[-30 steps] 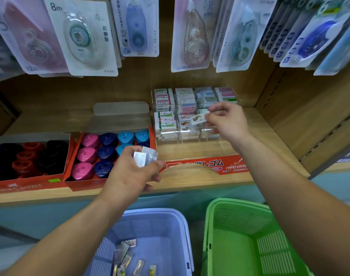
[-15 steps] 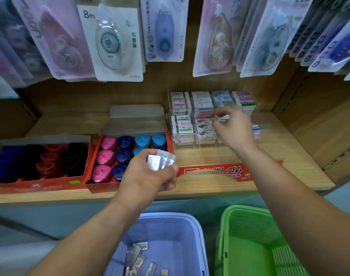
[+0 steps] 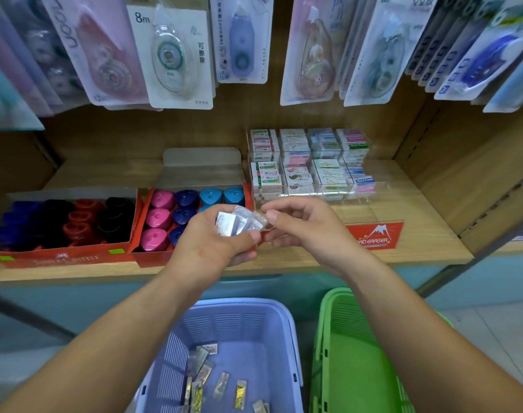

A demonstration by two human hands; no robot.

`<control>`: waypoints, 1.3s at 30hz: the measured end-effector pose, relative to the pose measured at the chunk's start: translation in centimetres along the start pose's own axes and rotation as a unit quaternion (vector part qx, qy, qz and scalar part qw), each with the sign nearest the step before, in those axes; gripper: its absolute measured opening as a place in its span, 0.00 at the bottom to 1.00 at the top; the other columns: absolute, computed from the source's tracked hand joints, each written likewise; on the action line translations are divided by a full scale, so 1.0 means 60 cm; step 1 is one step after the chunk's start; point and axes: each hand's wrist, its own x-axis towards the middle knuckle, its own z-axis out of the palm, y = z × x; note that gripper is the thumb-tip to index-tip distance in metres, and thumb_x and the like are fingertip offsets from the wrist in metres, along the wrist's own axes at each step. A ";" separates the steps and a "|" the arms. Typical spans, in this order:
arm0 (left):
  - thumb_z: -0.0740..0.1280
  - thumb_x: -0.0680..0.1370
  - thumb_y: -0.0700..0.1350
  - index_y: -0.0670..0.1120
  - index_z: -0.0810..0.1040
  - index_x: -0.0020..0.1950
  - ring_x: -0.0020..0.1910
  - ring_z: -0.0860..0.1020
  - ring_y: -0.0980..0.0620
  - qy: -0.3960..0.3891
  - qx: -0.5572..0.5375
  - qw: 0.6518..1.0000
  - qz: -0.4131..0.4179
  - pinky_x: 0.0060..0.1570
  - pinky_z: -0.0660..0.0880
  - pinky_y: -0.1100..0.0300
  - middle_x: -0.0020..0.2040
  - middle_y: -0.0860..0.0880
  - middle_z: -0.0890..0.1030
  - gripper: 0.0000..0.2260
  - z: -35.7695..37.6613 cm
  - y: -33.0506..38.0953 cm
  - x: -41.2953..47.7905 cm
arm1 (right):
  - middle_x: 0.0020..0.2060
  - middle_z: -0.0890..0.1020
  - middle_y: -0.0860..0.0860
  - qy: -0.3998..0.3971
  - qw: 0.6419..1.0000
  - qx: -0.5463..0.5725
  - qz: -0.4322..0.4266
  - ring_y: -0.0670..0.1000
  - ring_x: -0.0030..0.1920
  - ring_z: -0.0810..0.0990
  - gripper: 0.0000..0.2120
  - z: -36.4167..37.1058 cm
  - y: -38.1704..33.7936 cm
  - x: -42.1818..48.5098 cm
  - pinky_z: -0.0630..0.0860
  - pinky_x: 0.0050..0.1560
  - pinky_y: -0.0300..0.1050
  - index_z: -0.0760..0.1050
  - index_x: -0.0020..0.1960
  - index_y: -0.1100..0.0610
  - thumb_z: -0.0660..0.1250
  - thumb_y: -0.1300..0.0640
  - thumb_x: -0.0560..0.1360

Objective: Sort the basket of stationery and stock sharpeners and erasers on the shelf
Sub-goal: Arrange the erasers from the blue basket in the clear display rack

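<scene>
Comparing against the previous second, we record the left hand (image 3: 206,248) unmoved above the front edge of the shelf (image 3: 418,210), its fingers curled round a fan of wrapped erasers (image 3: 233,223), three as far as we can tell. The right hand (image 3: 307,231) has come back from the clear eraser display (image 3: 310,162), and its fingers (image 3: 272,217) now pinch the outermost packet of that fan. We judge one eraser stocked and the next being drawn.

Count, left to right:
- Two sharpener boxes: the dark box (image 3: 60,222), and the bright box (image 3: 176,216) showing three pink, three dark blue and at least two light blue.
- Four display columns in two tiers.
- Two baskets: the lavender basket (image 3: 290,338) holding roughly nine loose packets, with the green basket (image 3: 343,368) beside it.
</scene>
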 end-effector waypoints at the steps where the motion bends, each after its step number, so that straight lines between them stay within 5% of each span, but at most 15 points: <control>1: 0.75 0.73 0.33 0.42 0.79 0.58 0.45 0.85 0.51 -0.006 0.001 1.000 0.005 0.40 0.81 0.62 0.50 0.43 0.84 0.15 -0.001 0.001 -0.002 | 0.42 0.86 0.52 -0.011 1.000 -0.003 0.003 0.54 0.42 0.86 0.07 0.002 -0.001 -0.004 0.82 0.45 0.47 0.83 0.53 0.54 0.73 0.61 0.76; 11: 0.71 0.77 0.33 0.43 0.76 0.58 0.36 0.85 0.49 -0.021 0.025 0.999 0.010 0.34 0.80 0.62 0.45 0.43 0.86 0.12 -0.004 0.007 -0.009 | 0.44 0.84 0.53 0.048 0.991 0.119 0.037 0.56 0.42 0.85 0.11 -0.002 -0.004 -0.015 0.83 0.41 0.53 0.83 0.49 0.56 0.62 0.67 0.80; 15: 0.74 0.75 0.35 0.44 0.78 0.56 0.27 0.76 0.55 -0.005 0.080 0.997 0.018 0.26 0.74 0.63 0.34 0.47 0.81 0.12 -0.002 -0.002 -0.005 | 0.45 0.81 0.55 0.077 0.994 0.048 0.058 0.49 0.32 0.79 0.10 -0.021 0.013 -0.021 0.77 0.30 0.44 0.80 0.58 0.56 0.64 0.64 0.81; 18: 0.75 0.75 0.37 0.48 0.77 0.54 0.24 0.73 0.58 -0.013 0.090 0.996 0.008 0.25 0.72 0.64 0.27 0.53 0.78 0.12 0.001 -0.009 0.000 | 0.45 0.81 0.54 0.123 0.991 0.022 0.052 0.48 0.30 0.77 0.05 -0.038 0.027 -0.020 0.76 0.31 0.44 0.79 0.53 0.57 0.70 0.63 0.79; 25: 0.69 0.75 0.32 0.49 0.78 0.59 0.39 0.78 0.52 -0.007 0.065 0.998 -0.023 0.34 0.75 0.58 0.49 0.44 0.85 0.17 -0.002 -0.003 0.016 | 0.55 0.80 0.55 0.159 0.986 0.022 0.044 0.54 0.49 0.85 0.13 -0.066 0.010 0.038 0.83 0.52 0.45 0.81 0.59 0.58 0.64 0.69 0.80; 29: 0.69 0.75 0.28 0.49 0.77 0.61 0.43 0.81 0.52 -0.005 0.045 0.999 -0.002 0.38 0.80 0.59 0.51 0.46 0.85 0.20 -0.016 0.000 0.020 | 0.55 0.80 0.53 0.179 0.984 -0.024 0.015 0.51 0.45 0.86 0.13 -0.063 -0.017 0.118 0.83 0.47 0.42 0.79 0.61 0.57 0.64 0.68 0.80; 33: 0.71 0.76 0.30 0.48 0.76 0.63 0.47 0.85 0.46 -0.004 0.029 1.000 0.008 0.45 0.83 0.56 0.51 0.46 0.85 0.20 -0.033 -0.006 0.024 | 0.47 0.83 0.54 0.194 0.973 -0.127 -0.005 0.50 0.36 0.83 0.07 -0.049 -0.024 0.188 0.80 0.33 0.43 0.78 0.52 0.51 0.68 0.62 0.79; 39: 0.72 0.76 0.35 0.50 0.77 0.60 0.46 0.86 0.48 -0.007 0.000 1.000 0.004 0.40 0.83 0.55 0.50 0.49 0.86 0.16 -0.047 -0.002 0.024 | 0.54 0.82 0.49 0.151 0.924 -0.349 -0.035 0.50 0.48 0.81 0.09 -0.057 0.010 0.238 0.78 0.47 0.45 0.80 0.58 0.50 0.64 0.57 0.81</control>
